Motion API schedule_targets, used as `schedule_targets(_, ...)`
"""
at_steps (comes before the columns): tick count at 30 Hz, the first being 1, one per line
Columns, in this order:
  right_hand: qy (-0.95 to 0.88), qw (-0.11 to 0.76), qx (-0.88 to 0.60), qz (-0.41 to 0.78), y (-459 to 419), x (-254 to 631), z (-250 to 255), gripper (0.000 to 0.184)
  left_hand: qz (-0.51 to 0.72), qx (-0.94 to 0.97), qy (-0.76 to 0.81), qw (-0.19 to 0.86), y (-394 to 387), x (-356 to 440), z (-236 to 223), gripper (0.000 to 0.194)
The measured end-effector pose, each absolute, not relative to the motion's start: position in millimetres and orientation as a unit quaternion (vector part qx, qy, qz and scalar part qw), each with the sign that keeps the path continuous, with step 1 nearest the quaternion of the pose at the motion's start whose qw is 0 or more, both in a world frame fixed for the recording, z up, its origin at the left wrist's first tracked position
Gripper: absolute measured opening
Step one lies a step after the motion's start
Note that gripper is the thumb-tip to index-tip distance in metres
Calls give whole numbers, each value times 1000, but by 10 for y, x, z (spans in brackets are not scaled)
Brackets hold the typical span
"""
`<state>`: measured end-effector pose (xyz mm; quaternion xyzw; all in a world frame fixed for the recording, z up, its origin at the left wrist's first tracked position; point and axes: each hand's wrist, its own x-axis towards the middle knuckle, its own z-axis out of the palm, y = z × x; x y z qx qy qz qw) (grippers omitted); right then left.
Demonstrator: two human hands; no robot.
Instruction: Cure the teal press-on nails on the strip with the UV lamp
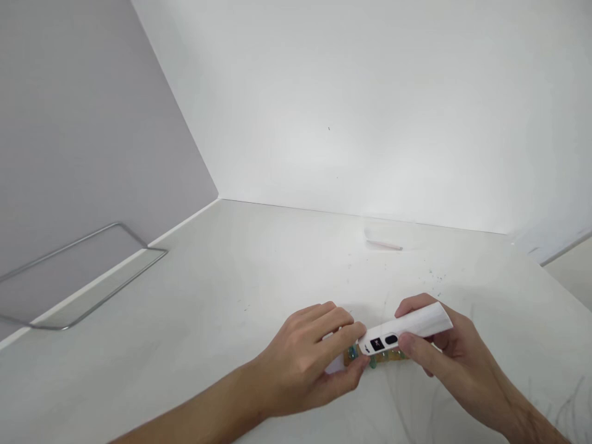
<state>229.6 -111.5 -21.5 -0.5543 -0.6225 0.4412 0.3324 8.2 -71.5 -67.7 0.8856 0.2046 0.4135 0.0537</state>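
My right hand (448,345) is wrapped round a slim white handheld device (411,327) with a small dark display and a black oval button; the thumb lies beside the button. At its left end, the fingertips and thumb of my left hand (312,357) close round the device's tip. Below the device, partly covered by it and the hands, is an orange-brown strip with shiny green-blue pieces (388,356). Something pale shows between my left fingers and thumb, too covered to name.
A bent metal wire frame (115,287) sticks out over the left edge of the white tabletop (185,345). Near the back wall lies a clear packet with a thin pinkish stick (383,245). Small dark specks are scattered on the surface.
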Motion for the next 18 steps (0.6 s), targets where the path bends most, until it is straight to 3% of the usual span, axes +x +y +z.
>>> schedule_targets(18, -613, 337, -548, 459, -1126, 2279, -181, 19, 411, 886, 203, 65, -723, 71, -687, 18)
